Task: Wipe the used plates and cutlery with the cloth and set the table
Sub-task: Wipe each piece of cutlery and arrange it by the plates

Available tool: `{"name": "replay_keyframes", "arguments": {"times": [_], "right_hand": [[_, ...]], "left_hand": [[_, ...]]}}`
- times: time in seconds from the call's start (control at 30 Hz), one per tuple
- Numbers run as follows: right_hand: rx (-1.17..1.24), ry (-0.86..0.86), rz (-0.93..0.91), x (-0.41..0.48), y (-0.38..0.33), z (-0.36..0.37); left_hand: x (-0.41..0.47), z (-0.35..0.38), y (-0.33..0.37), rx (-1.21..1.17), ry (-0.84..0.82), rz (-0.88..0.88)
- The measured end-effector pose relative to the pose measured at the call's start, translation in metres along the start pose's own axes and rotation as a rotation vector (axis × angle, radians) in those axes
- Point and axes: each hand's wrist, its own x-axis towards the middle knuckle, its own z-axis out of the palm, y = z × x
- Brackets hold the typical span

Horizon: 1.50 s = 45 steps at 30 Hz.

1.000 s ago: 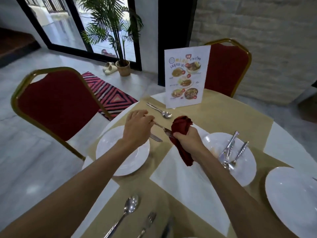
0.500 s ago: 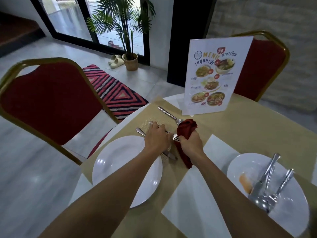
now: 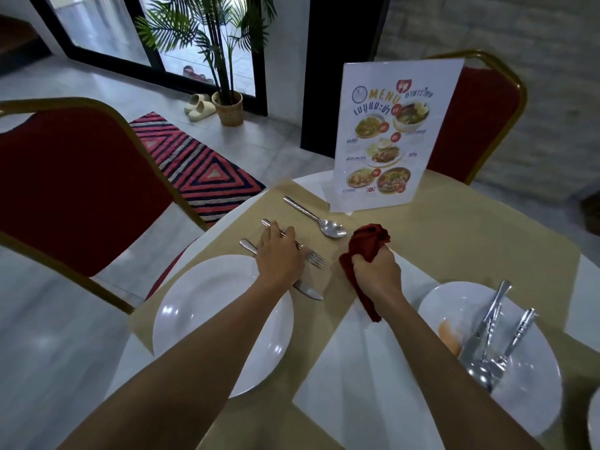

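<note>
- Round table (image 3: 470,241), near its left edge: the fork (image 3: 313,257) lies on the woven placemat (image 3: 305,233), between spoon (image 3: 319,220) and knife (image 3: 306,290), just beyond the clean plate (image 3: 201,336).
- Its long axis runs diagonally, with the handle toward the far left edge and the tines toward the table's middle.
- Our left hand (image 3: 279,258) curls over the handle, while our right hand (image 3: 376,274) grips the bunched red cloth (image 3: 368,245).
- We judge this fork wiped and being laid. Next we let go and fetch the cutlery (image 3: 487,332) from the soiled plate (image 3: 532,404).

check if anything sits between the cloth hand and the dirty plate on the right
Nothing visible does. Only flat white table covering lies between the right hand, gripping the red cloth, and the dirty plate; the cutlery lies on that plate.
</note>
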Motion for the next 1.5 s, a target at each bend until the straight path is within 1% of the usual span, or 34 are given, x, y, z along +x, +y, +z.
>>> {"name": "replay_keyframes", "arguments": {"times": [0.13, 0.23, 0.33, 0.4, 0.5, 0.57, 0.63, 0.73, 0.8, 0.87, 0.93, 1.0, 1.1, 1.23, 1.37, 1.5], "right_hand": [[0.023, 0.011, 0.005, -0.003, 0.004, -0.007], [0.053, 0.026, 0.018, -0.008, 0.005, -0.014], [0.095, 0.004, 0.058, -0.018, 0.006, -0.025], [0.115, -0.01, 0.094, -0.026, 0.01, -0.037], [0.15, -0.053, 0.119, -0.041, 0.021, -0.056], [0.23, -0.065, 0.159, -0.052, 0.035, -0.072], [0.319, -0.059, 0.223, -0.065, 0.053, -0.088], [0.503, 0.025, 0.29, -0.087, 0.085, -0.116], [0.603, 0.107, 0.306, -0.097, 0.105, -0.135], [0.695, 0.155, 0.295, -0.104, 0.124, -0.158], [0.723, 0.205, 0.311, -0.113, 0.141, -0.179], [0.793, 0.229, 0.322, -0.125, 0.151, -0.193], [0.798, 0.234, 0.331, -0.135, 0.173, -0.206], [0.812, 0.283, 0.322, -0.149, 0.19, -0.223], [0.846, 0.342, 0.374, -0.163, 0.193, -0.234], [0.846, 0.32, 0.397, -0.171, 0.197, -0.24]], "left_hand": [[-0.006, -0.008, 0.007, 0.0, 0.001, -0.002], [-0.015, -0.015, 0.02, -0.008, 0.001, 0.038], [-0.031, -0.017, 0.041, -0.047, -0.028, 0.074], [-0.044, -0.012, 0.057, -0.099, -0.043, 0.121], [-0.063, -0.001, 0.079, -0.185, -0.02, 0.229], [-0.077, 0.005, 0.095, -0.271, -0.019, 0.266], [-0.096, 0.011, 0.111, -0.337, -0.042, 0.266], [-0.121, 0.023, 0.137, -0.337, -0.11, 0.277], [-0.127, 0.035, 0.154, -0.317, -0.154, 0.303], [-0.128, 0.048, 0.178, -0.281, -0.192, 0.337], [-0.128, 0.06, 0.207, -0.247, -0.233, 0.371], [-0.126, 0.069, 0.237, -0.181, -0.259, 0.379], [-0.117, 0.081, 0.274, -0.033, -0.249, 0.374], [-0.107, 0.097, 0.294, 0.077, -0.263, 0.308], [-0.107, 0.108, 0.3, 0.08, -0.279, 0.29], [-0.113, 0.105, 0.301, 0.102, -0.319, 0.304]]}}
